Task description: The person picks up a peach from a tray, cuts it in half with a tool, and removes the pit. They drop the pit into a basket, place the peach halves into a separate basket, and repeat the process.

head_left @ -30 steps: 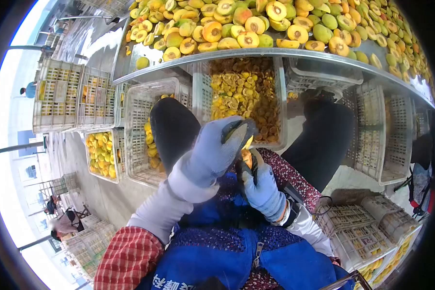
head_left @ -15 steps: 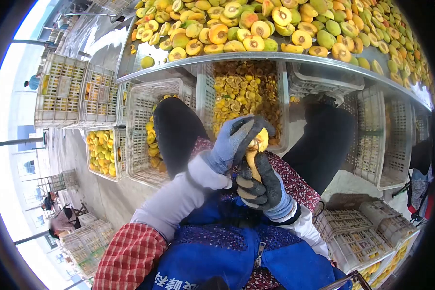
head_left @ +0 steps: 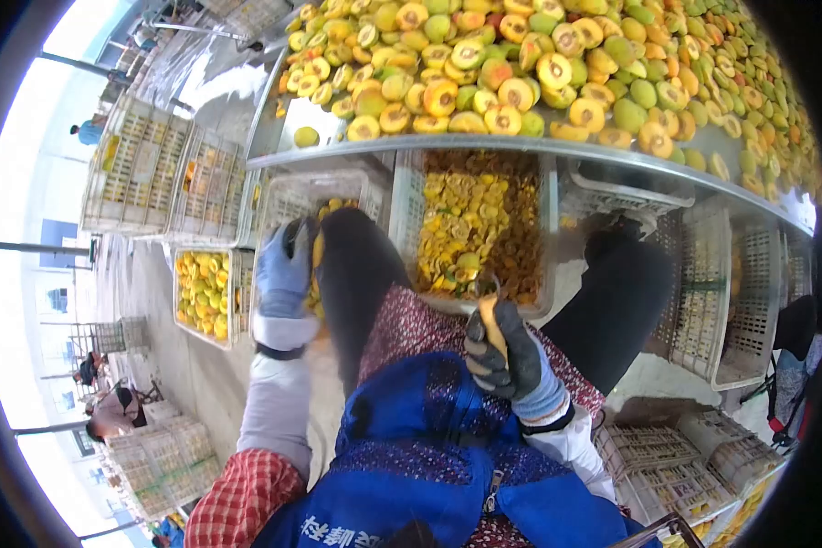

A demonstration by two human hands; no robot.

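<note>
My right hand (head_left: 507,352), in a dark-coated glove with a blue-grey cuff, is closed round the wooden handle of a pitting tool (head_left: 491,320). The tool's curved metal end points up, in front of the crate of pits and scraps (head_left: 545,247) between my knees. My left hand (head_left: 285,269), gloved in blue-grey and black, is over the pale crate (head_left: 374,194) beside my left knee. Its fingers are blurred and turned away, so I cannot see whether they hold anything. Yellow peach pieces (head_left: 338,205) lie in that crate.
Halved peaches (head_left: 502,91) are heaped on a metal table (head_left: 338,151) ahead. A crate of peaches (head_left: 203,292) stands on the floor at left, near stacked crates (head_left: 137,173). More crates (head_left: 703,283) stand at right. Another person (head_left: 114,413) is at the far left.
My left hand has left the peach half and tool in front of me and moved left over the side crate. My right hand still grips the tool; the peach is off its tip.
</note>
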